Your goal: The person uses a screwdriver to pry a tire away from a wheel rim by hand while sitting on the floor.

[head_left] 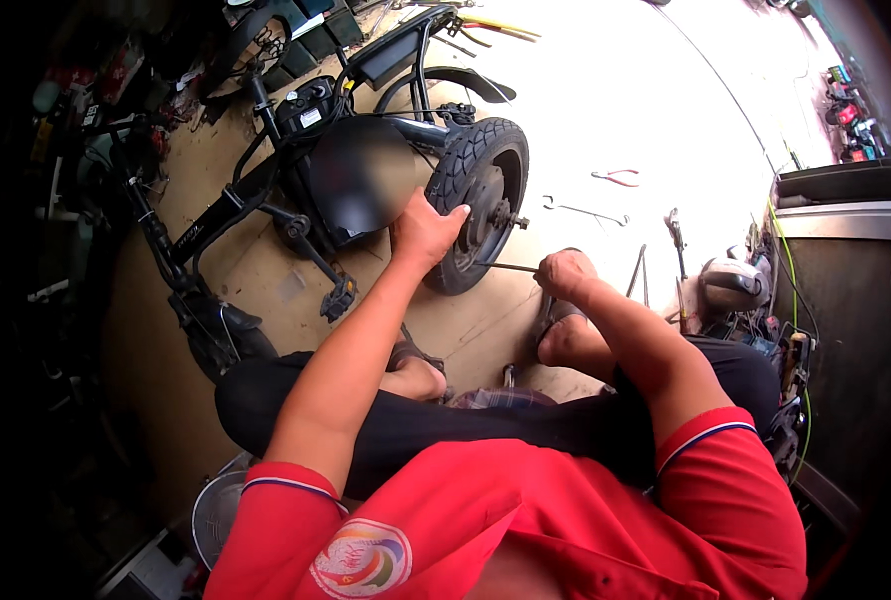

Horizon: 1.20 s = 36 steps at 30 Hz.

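Observation:
In front of me a wheel (446, 270) with a chunky black tyre and a hub motor stands on edge beside a black electric bicycle (266, 165) that lies on its side. My left hand (431, 232) is closed over the near left part of the tyre, its thumb pressed on the sidewall. Closed round one end of a thin metal rod (508, 266) is my right hand (568, 274). The rod's far end reaches the lower edge of the wheel's rim. Its exact tip is too small to make out, so I cannot tell whether it is a screwdriver or a tyre lever.
Red-handled pliers (621, 179) and a long spanner (591, 213) lie on the floor beyond my right hand. Several more tools and a grey rounded machine (734, 283) sit to the right, before a dark cabinet (851, 270). The bicycle's pedal (339, 298) sticks out near my left forearm.

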Tool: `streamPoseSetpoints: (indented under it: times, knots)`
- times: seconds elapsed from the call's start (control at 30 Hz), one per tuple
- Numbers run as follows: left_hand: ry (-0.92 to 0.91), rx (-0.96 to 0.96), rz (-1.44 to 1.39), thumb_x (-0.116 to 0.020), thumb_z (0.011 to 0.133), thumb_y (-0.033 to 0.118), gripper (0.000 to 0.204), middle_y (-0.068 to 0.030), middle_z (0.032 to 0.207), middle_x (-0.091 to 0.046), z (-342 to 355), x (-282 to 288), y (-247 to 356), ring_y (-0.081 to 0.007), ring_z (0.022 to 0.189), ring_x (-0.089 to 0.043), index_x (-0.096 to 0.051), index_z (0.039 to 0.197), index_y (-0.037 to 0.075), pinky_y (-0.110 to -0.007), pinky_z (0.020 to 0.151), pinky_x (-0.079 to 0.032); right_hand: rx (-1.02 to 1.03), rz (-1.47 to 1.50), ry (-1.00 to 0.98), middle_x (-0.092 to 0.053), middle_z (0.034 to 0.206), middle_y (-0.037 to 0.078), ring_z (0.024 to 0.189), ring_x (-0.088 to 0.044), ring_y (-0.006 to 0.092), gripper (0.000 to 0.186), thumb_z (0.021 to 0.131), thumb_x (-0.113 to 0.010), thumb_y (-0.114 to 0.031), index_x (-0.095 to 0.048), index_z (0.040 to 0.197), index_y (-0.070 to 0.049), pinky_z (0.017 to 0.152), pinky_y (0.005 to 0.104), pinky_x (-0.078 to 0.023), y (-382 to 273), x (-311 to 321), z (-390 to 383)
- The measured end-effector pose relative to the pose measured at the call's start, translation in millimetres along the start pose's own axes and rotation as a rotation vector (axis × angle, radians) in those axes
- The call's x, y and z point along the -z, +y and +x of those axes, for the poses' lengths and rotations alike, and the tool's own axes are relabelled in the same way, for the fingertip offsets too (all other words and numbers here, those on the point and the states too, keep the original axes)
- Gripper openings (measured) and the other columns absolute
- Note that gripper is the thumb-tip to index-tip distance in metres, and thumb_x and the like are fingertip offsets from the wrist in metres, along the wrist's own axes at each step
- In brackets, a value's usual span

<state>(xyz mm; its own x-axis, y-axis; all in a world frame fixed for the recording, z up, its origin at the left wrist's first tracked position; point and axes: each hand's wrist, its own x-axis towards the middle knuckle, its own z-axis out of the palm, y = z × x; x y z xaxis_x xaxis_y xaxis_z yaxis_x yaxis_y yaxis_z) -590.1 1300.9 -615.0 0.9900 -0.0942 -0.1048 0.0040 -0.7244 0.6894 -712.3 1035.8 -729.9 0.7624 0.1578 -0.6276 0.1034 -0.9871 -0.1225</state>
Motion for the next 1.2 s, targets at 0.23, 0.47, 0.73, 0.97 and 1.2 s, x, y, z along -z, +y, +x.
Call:
streamPoseSetpoints:
  times: [0.23, 0.47, 0.73, 0.97, 1.2]
  knots:
    - [-0.022, -0.014, 0.03, -0.09, 0.075, 0.041, 0.05, -0.0266, 0.092, -0.076, -5.0, 4.7, 15.4, -0.0435, 0.09, -0.075, -0.075, 0.092, -0.004, -0.047, 0.085, -0.059, -0.143, 0.47, 0.107, -0.077, 0.089, 0.021, 0.09, -0.074, 0.0419, 0.047, 0.101, -0.06, -0.049, -0.079, 0.094, -0.007, 0.085, 0.0498, -0.057, -22.0, -60.0, -30.7]
    - [-0.016, -0.017, 0.031, -0.091, 0.074, 0.044, 0.051, -0.0252, 0.091, -0.077, 1.5, 2.2, 14.3, -0.0416, 0.089, -0.076, -0.076, 0.092, -0.002, -0.046, 0.085, -0.059, -0.309, 0.702, 0.108, -0.073, 0.093, 0.029, 0.097, -0.071, 0.0472, 0.059, 0.102, -0.059, -0.056, -0.076, 0.093, 0.0, 0.088, 0.0525, -0.056, -65.8, -87.4, -43.2]
    - [0.045, 0.038, -0.058, -0.09, 0.077, 0.036, 0.048, -0.024, 0.091, -0.078, 12.1, -10.1, -0.2, -0.0374, 0.085, -0.078, -0.078, 0.098, -0.005, -0.043, 0.079, -0.06, -0.467, 0.84, 0.074, -0.075, 0.112, 0.029, 0.103, -0.073, 0.0461, 0.051, 0.105, -0.058, -0.045, -0.076, 0.105, 0.002, 0.09, 0.0474, -0.058, -137.6, -159.7, -15.1]
    - [0.129, 0.026, -0.004, -0.09, 0.078, 0.034, 0.049, -0.0262, 0.092, -0.078, -19.5, -9.3, -13.8, -0.0391, 0.087, -0.078, -0.075, 0.1, -0.007, -0.043, 0.08, -0.06, -0.222, 0.149, -0.272, -0.079, 0.124, 0.012, 0.114, -0.077, 0.0271, 0.026, 0.098, -0.063, -0.018, -0.083, 0.114, -0.01, 0.081, 0.0432, -0.065, -106.6, -144.8, 18.4]
    - [0.147, 0.019, 0.05, -0.09, 0.079, 0.034, 0.049, -0.0266, 0.092, -0.077, -29.1, -14.7, -0.7, -0.0404, 0.086, -0.077, -0.074, 0.098, -0.008, -0.044, 0.08, -0.06, -0.089, -0.012, -0.272, -0.08, 0.123, 0.007, 0.115, -0.076, 0.0284, 0.026, 0.098, -0.064, -0.018, -0.084, 0.115, -0.015, 0.087, 0.0471, -0.063, -80.3, -120.2, 39.6]
